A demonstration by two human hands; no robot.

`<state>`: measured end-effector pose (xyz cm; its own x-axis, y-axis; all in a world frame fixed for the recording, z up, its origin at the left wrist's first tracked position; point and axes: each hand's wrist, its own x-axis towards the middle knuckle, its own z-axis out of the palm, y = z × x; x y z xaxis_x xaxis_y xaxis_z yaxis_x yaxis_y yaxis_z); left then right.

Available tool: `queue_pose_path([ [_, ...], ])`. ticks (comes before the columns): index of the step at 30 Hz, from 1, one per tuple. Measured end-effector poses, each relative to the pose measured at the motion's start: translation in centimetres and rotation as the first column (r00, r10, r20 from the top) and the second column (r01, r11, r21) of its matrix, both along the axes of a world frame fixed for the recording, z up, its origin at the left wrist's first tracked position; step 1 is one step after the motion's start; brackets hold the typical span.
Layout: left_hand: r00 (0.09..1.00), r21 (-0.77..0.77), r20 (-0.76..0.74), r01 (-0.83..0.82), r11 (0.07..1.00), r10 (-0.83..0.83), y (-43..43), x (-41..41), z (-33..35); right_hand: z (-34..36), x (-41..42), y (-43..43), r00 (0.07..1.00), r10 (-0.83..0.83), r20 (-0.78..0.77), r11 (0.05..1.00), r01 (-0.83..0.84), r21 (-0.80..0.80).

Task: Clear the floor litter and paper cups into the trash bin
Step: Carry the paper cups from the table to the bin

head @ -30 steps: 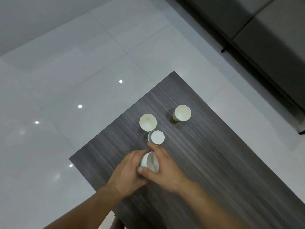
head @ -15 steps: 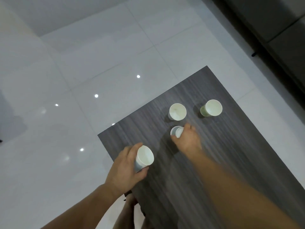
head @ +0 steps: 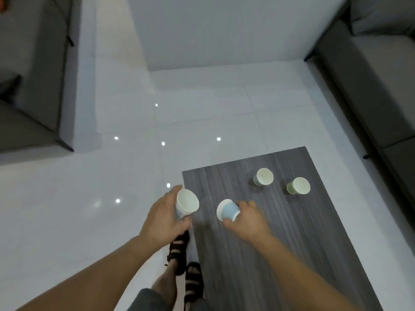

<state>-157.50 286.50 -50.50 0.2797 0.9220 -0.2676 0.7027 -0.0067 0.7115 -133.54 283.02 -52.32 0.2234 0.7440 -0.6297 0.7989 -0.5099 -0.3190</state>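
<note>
Fingers and thumb of the left hand (head: 164,218) wrap a white cup (head: 187,204), held upright at the left edge of the table (head: 280,243); its inside shows bare white. The right hand (head: 249,218) grips a blue cup (head: 229,211) tipped on its side over the tabletop, mouth facing left (whether it touches the wood cannot be told). Farther along the table a grey cup (head: 263,177) and a green cup (head: 298,186) stand upright, apart, both looking empty. Any print is too blurred to read. Sandals (head: 179,248) stand on the tiled floor (head: 89,209) beside the table.
</note>
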Motion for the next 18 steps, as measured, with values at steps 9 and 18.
queue_pose_path([
  [9, 0.876, 0.076, -0.012, -0.48, 0.874, 0.482, -12.0, -11.5, 8.9, 9.4, -10.4, 1.2, 0.902, 0.361, -0.235, 0.929, -0.325, 0.178],
  [18, 0.496, 0.184, 0.058, -0.858, 0.479, 0.866, -27.4, -24.8, 15.0, 16.8, -30.5, -2.8, 0.53, 0.83, -0.174, 0.557, -0.775, 0.298],
])
